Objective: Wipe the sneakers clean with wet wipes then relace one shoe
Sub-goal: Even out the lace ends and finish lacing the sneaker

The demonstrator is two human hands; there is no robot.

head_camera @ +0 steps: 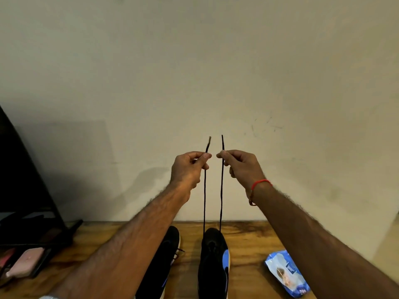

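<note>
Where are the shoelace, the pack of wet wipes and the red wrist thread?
shoelace [221, 190]: head view, on the right-hand strand.
pack of wet wipes [286, 274]: head view, middle of the blue wrapper.
red wrist thread [260, 182]: head view, on the band across the right wrist.

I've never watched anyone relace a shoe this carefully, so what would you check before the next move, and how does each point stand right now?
1. Left hand pinches its lace end: ok.
2. Right hand pinches the other lace end: ok.
3. Both ends pulled up to about the same height: ok.
4. Both strands run taut down to the right-side sneaker: ok.
5. Lace seated evenly through the lowest eyelets: cannot tell, black on black.
6. Other sneaker and wipes pack lie apart from the strands: ok.
</note>
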